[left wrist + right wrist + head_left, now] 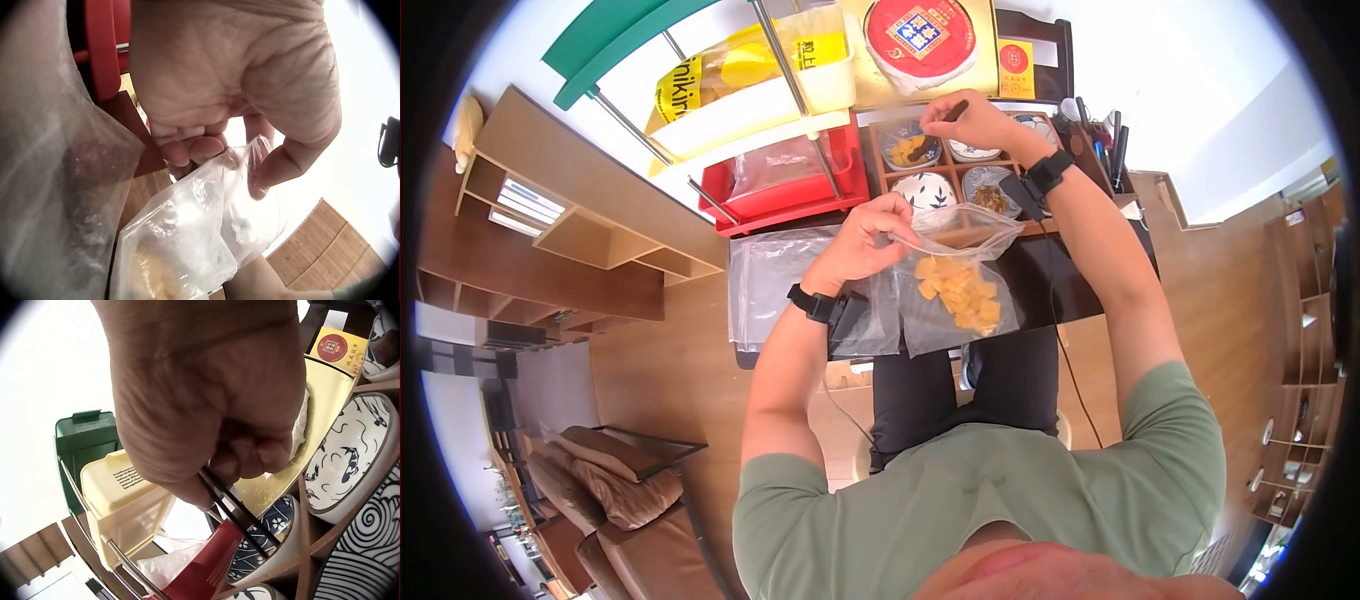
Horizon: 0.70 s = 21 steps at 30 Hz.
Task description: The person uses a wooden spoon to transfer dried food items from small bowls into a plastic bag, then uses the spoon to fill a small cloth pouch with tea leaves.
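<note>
My left hand [865,240] pinches the mouth of a clear plastic bag [187,231] between thumb and fingers. Yellow dried-fruit-like chunks [960,295] lie in the bag over the table's near edge. Higher up, my right hand [975,125] grips dark tongs [253,520] whose two prongs point down into a blue patterned bowl [250,569]. Similar yellow pieces [903,150] lie in that bowl. It stands in the back left compartment of a divided wooden tray [883,182]. The tips reach the bowl's inside; whether they pinch a piece, I cannot tell.
Other patterned bowls fill the tray, one with greenish-brown bits [992,198]. Left stands a tiered rack with a red bin [785,180] and a yellow package [750,65]. A red round package [920,40] lies behind; pens [1120,150] stand right. More clear bags [780,290] lie left.
</note>
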Available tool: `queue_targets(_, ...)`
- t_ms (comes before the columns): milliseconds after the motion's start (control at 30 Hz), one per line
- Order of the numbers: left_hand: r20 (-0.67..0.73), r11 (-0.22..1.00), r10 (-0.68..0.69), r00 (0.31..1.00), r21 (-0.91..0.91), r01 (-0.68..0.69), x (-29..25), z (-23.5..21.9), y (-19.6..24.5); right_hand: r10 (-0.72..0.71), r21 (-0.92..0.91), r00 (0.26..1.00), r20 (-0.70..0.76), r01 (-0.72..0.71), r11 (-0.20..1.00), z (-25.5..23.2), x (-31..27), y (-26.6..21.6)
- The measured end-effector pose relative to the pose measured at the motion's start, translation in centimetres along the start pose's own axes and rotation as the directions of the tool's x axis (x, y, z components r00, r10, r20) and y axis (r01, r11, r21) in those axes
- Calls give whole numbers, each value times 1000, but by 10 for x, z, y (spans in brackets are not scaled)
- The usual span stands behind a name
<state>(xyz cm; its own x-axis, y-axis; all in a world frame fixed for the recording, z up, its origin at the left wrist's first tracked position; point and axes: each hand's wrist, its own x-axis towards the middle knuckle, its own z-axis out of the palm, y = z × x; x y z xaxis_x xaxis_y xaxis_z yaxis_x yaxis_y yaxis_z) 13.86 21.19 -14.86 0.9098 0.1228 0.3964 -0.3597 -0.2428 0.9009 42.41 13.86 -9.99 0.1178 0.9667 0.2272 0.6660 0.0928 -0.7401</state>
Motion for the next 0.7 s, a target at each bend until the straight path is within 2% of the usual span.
queue_targets(167, -8, 999, -33, 999, -24, 33, 0, -1, 3, 59, -34, 998, -5, -59, 998, -10, 4, -19)
queue_targets(267, 5, 1000, 6, 1000, -18, -6, 1, -1, 1, -4, -104, 1000, 23, 7, 995, -16, 7, -22)
queue_targets(367, 3, 1000, 13, 1000, -8, -13, 1, -1, -1, 116, -132, 991, -65, -124, 983, -17, 8, -23)
queue_targets(400, 1, 1000, 11, 1000, -10, -11, 0, -2, -1, 118, -131, 991, -62, -125, 983, -16, 8, -22)
queue_targets(467, 14, 1000, 1, 1000, 0, -1, 0, -3, 1, 238, -104, 962, -134, -252, 962, -13, 5, -15)
queue_targets(600, 11, 1000, 6, 1000, -13, -6, 1, -1, 1, 261, -44, 943, -207, -275, 960, -6, 0, 2)
queue_targets(667, 5, 1000, 3, 1000, -9, -3, 1, -1, 1, 356, 32, 905, -231, -359, 933, -5, 1, 10)
queue_targets(700, 8, 1000, 4, 1000, -9, -4, 2, -1, 1, 357, 33, 904, -234, -360, 932, -6, 1, 14)
